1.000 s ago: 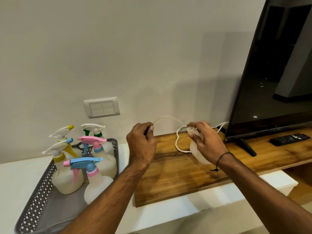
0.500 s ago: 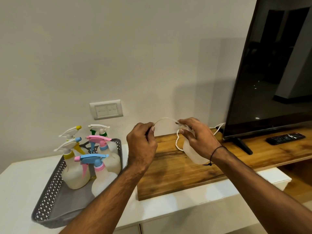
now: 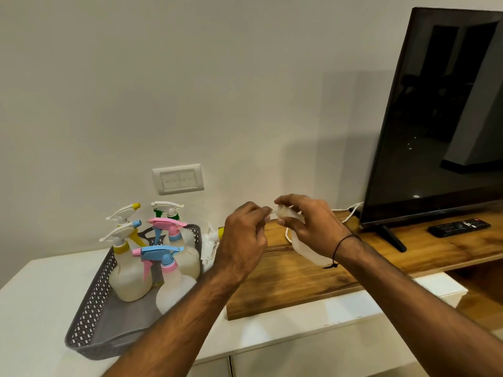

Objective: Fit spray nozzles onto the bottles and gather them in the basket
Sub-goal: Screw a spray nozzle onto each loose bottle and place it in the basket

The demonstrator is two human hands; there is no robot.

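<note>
We are reaching both forearms forward from the bottom edge, over the white counter (image 3: 285,330) and up toward a wooden shelf (image 3: 299,281) that is sitting on it. Our left hand (image 3: 242,240) is hanging above the shelf's left end with its fingers curled, its grip pinching a thin pale dip tube (image 3: 273,212); the nozzle head on it is hidden behind the hand. Our right hand (image 3: 313,227), a dark cord at its wrist, is gripping a translucent bottle (image 3: 307,250) by the neck, tilted, its base hanging just above the shelf. The tube's tip is meeting the bottle's mouth between the two hands.

To the left, a grey perforated basket (image 3: 89,314) is holding several finished spray bottles (image 3: 130,276), upright and crowded toward its far end. A loose white nozzle (image 3: 211,244) is lying just beside the basket's right rim.

Farther right, a television (image 3: 441,118) and a remote (image 3: 458,227) are occupying the shelf, and a wall socket (image 3: 178,179) is showing behind the basket.
</note>
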